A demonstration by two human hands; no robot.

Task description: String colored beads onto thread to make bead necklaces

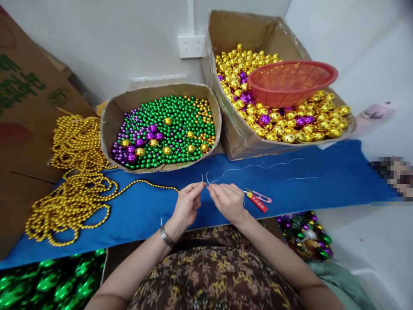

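Note:
At the table's near edge, my left hand (188,202) and my right hand (228,201) meet almost fingertip to fingertip, both pinched closed. A strand of small gold beads (150,184) runs from the heap on the left into my left fingers, and a short thread end sticks up above them. My right finger and thumb grip a thin white thread (245,167), which trails away to the right over the blue cloth. Just right of my right hand lie a small red-and-yellow thread snips (259,203) and a pink-handled tool (263,197).
Piled gold bead strands (77,146) cover the table's left side. Behind stand a cardboard box of green, purple and gold beads (164,144) and a taller box of gold balls (237,129) with a red basket (292,82) on top. A white thread piece (302,178) lies right.

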